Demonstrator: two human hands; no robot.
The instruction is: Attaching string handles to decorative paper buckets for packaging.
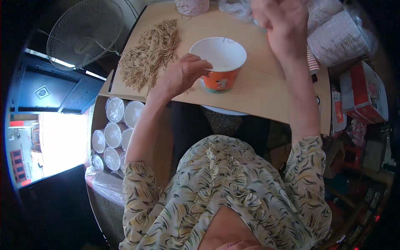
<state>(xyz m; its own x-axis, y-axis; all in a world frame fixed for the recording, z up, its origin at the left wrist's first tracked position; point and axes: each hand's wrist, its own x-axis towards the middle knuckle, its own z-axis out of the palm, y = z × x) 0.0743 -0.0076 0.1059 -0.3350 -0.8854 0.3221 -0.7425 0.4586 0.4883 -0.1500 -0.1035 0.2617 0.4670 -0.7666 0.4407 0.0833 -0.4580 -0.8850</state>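
A large paper bucket [219, 81], white inside with an orange printed outside and a green base, stands upright near the table's front edge. My left hand [183, 74] grips its left rim, fingers bent over the edge. A thin strand of string [227, 40] shows at the far rim. Raised above the table at the back right is my right hand [285, 27], its fingers curled and cut off by the upper edge; what they hold, if anything, is hidden. Left of the bucket, a heap of tan strings [152, 54] lies on the table.
The brown table [258, 89] carries a striped cup stack [192, 6] at the back and bagged striped stacks [337, 39] at the right. A fan [85, 35] stands left. Wrapped white cups [113, 134] fill a carton below. A red-and-white box [364, 93] sits at the right.
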